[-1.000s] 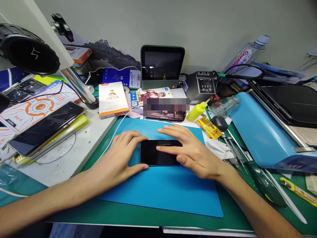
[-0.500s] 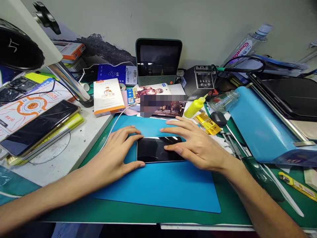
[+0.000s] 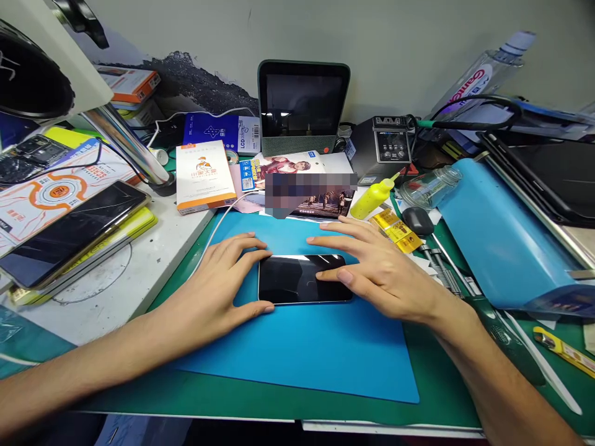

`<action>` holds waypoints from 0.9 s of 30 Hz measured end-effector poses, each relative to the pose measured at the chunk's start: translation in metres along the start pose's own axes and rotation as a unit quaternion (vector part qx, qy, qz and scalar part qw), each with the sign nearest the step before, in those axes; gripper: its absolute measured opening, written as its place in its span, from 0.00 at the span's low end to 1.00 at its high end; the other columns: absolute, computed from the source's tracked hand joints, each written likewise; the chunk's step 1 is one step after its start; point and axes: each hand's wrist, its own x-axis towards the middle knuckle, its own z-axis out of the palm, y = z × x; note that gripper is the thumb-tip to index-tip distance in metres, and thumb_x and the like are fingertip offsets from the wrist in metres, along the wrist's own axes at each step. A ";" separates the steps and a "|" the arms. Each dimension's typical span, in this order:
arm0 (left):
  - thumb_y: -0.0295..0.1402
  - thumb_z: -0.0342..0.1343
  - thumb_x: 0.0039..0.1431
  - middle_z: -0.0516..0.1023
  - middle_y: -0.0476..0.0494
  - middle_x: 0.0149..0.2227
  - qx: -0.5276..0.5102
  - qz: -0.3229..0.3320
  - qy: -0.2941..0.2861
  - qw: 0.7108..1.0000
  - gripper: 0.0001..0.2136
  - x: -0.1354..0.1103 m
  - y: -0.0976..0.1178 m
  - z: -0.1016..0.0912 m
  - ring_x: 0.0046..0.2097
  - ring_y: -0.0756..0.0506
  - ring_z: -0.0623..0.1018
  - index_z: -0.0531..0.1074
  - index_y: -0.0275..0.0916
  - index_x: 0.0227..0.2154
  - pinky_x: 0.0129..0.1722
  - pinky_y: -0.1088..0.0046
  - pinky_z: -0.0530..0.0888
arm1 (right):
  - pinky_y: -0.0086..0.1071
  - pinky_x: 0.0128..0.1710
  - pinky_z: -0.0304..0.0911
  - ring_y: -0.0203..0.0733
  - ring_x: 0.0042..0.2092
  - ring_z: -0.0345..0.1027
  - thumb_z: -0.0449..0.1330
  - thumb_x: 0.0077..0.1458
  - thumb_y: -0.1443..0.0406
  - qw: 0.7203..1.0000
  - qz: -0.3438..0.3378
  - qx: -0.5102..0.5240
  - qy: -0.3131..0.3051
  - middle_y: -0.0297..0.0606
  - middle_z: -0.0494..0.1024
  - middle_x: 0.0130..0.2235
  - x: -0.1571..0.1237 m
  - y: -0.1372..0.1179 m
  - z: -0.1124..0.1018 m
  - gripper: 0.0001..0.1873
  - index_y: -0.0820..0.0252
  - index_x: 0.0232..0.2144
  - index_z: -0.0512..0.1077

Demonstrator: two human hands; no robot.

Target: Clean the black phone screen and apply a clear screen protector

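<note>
Over on the far left, a dark-screened handset point(image 3: 74, 234) lies tilted across a yellow-edged stack, and beside it a white-and-orange box point(image 3: 204, 176) rests near the corner of a pale board point(image 3: 153, 266). Next comes the left hand point(image 3: 218, 279), its grip bracketing one end of the black phone point(image 3: 290, 280): the thumb sits at the near corner, the index finger at the far one, so it holds the phone lightly by its edges. The phone lies flat, screen up, on a blue mat point(image 3: 297, 353) spread over the green tabletop point(image 3: 260, 404). Behind the mat I see a dark display point(image 3: 304, 99) standing against the wall. The right hand point(image 3: 379, 272) comes over the phone's other end with its grip wide and fingers spread, the index fingertip at the glass; whether it presses, I can't tell. Past it are a yellow squeeze bottle point(image 3: 373, 198), a glass jar point(image 3: 430, 189) and, rightmost, a yellow cutter point(image 3: 564, 352).
</note>
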 end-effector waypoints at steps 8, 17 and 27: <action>0.50 0.61 0.66 0.66 0.37 0.68 -0.012 -0.005 0.006 1.000 0.30 -0.001 -0.001 0.001 0.71 0.31 0.62 0.62 0.47 0.66 0.69 0.45 0.63 | 0.61 0.73 0.49 0.55 0.72 0.56 0.47 0.74 0.52 0.999 0.031 0.028 -0.011 0.34 0.69 0.70 0.005 -0.005 0.010 0.24 0.42 0.52 0.82; 0.50 0.62 0.66 0.66 0.39 0.68 -0.012 -0.011 0.001 1.000 0.30 -0.001 0.000 0.000 0.71 0.31 0.62 0.62 0.48 0.65 0.70 0.45 0.63 | 0.60 0.75 0.44 0.54 0.74 0.52 0.44 0.74 0.49 0.998 0.046 0.046 -0.012 0.32 0.66 0.72 0.007 -0.006 0.018 0.26 0.41 0.55 0.80; 0.52 0.60 0.66 0.65 0.39 0.68 0.004 -0.006 -0.008 1.000 0.30 -0.001 -0.001 0.000 0.72 0.31 0.61 0.61 0.48 0.66 0.69 0.45 0.63 | 0.58 0.70 0.56 0.54 0.64 0.68 0.45 0.75 0.51 0.993 0.084 0.066 0.054 0.36 0.80 0.59 0.002 0.004 0.005 0.26 0.46 0.47 0.83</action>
